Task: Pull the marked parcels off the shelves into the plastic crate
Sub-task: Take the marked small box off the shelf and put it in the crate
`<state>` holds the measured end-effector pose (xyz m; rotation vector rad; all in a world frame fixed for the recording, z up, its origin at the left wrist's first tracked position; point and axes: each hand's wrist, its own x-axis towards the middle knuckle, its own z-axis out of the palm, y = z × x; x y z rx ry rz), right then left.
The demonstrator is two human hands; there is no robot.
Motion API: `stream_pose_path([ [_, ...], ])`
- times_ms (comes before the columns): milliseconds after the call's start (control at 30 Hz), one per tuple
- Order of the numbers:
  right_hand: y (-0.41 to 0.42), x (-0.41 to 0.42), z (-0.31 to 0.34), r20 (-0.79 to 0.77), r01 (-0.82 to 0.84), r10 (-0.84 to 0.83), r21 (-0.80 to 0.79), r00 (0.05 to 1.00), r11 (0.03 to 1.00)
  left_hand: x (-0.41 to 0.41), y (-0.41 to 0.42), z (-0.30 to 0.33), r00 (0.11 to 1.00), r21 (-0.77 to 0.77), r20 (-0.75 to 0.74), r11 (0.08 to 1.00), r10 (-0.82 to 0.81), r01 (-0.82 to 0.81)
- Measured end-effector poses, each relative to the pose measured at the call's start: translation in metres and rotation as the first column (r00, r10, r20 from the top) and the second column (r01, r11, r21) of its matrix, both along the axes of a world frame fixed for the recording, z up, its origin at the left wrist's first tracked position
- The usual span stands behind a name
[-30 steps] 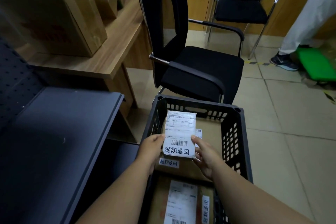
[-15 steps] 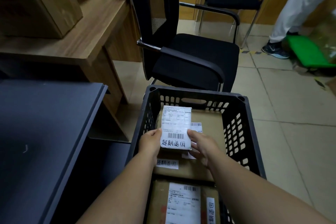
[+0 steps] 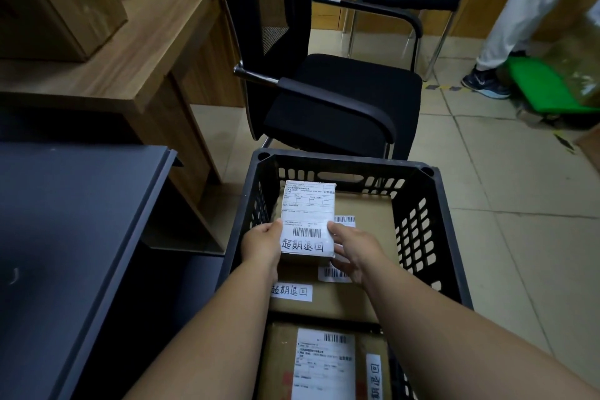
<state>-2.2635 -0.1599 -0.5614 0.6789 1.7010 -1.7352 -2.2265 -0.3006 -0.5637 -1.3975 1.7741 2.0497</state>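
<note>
A small white parcel [image 3: 308, 214] with a shipping label, a barcode and handwritten black characters is held inside the black plastic crate [image 3: 425, 227]. My left hand [image 3: 263, 245] grips its left edge and my right hand [image 3: 354, 248] grips its right edge. It sits low over a flat brown cardboard parcel [image 3: 367, 214] in the crate that carries a handwritten white tag [image 3: 291, 292]. A second brown parcel [image 3: 279, 357] with a printed label lies at the crate's near end.
A dark grey shelf [image 3: 71, 221] stands to the left. Beyond it is a wooden desk [image 3: 136, 65] with cardboard boxes. A black office chair [image 3: 341, 104] stands right behind the crate. A person's leg [image 3: 506, 19] and a green board [image 3: 545, 88] are far right.
Both hands have lowered the white parcel deeper into the crate, closer to the brown parcel. My view has tilted down and moved nearer.
</note>
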Motion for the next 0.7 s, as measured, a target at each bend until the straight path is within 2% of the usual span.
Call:
stream_pose_path([
  [200,0.001,-0.001,0.001,-0.005,-0.026,0.027,0.136,1.000,0.990,0.000,0.000,0.005,1.000,-0.113,0.031,0.994,-0.002,0.005],
  [333,0.008,0.001,0.011,-0.141,-0.026,0.073,0.309,0.987,0.951,0.005,0.000,0.020,0.994,-0.297,0.075,0.950,-0.074,0.093],
  [433,0.013,0.009,0.026,-0.234,-0.068,0.196,0.464,0.952,0.883,0.012,0.001,0.041,0.961,-0.545,0.163,0.792,-0.222,0.275],
  [500,0.016,0.016,0.042,-0.264,-0.108,0.306,0.570,0.915,0.815,0.020,0.004,0.058,0.940,-0.654,0.214,0.677,-0.265,0.339],
  [700,0.028,0.044,0.099,-0.253,-0.196,0.623,0.805,0.740,0.560,0.056,0.016,0.113,0.905,-0.794,0.270,0.456,-0.328,0.402],
])
